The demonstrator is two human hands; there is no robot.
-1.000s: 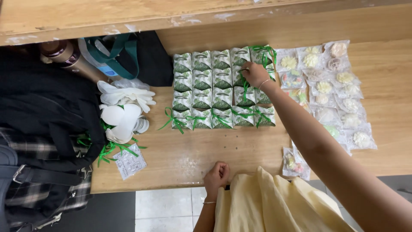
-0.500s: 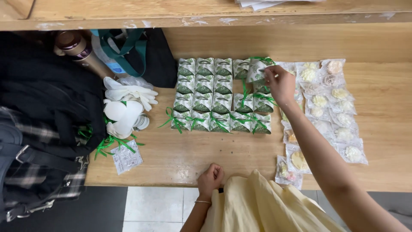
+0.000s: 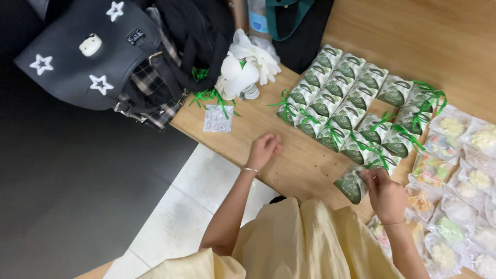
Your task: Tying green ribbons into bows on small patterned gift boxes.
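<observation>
A small green-and-white gift box (image 3: 352,184) is pinched at its top edge by the closed fingers of the right hand (image 3: 385,195), held just off the wooden table (image 3: 289,155), at about five o'clock in the view. It is kept close to the grid of matching boxes (image 3: 351,111) at two o'clock, several tied with green ribbon, apparently so that it stays by its set. The left hand (image 3: 263,151) is loosely curled, gripping nothing, and is rested on the table edge as if for support. Clear sweet packets (image 3: 454,206) are spread at four o'clock. A black bag with white stars (image 3: 88,57) is set at ten o'clock.
</observation>
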